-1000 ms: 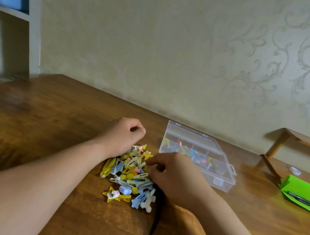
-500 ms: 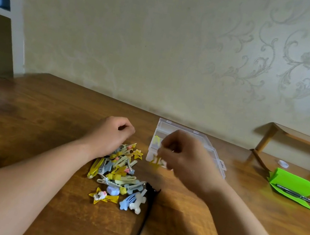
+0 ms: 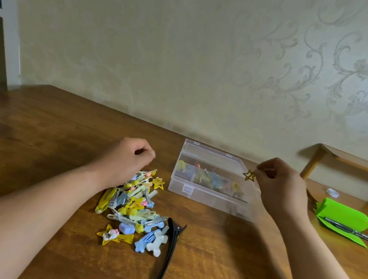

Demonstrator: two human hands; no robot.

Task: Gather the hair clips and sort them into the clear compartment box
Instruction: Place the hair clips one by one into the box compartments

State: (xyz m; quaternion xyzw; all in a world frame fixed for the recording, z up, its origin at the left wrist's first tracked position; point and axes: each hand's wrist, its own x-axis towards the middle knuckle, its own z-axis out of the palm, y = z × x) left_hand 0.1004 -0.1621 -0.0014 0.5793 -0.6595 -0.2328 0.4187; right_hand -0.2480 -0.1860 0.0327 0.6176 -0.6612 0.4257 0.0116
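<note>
We are facing a cream scroll-patterned wallpapered wall (image 3: 195,43) beyond a brown wooden table (image 3: 31,137); a white shelving unit (image 3: 10,47) is standing far left, a light wooden stand (image 3: 358,164) far right.

Lifted right hand (image 3: 280,188) off clip pile (image 3: 134,204), carried across clear compartment box (image 3: 205,194); now pinching gold star clip (image 3: 249,175) at fingertips.

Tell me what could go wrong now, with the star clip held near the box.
1. The right hand pinches the star clip by one point at the box's right end; that thin grip could slip and drop it outside.
2. Dividers are hard to see through the clear walls, so it may land in the wrong compartment.
3. The left hand rests against the pile; a nudge could scatter clips.
</note>
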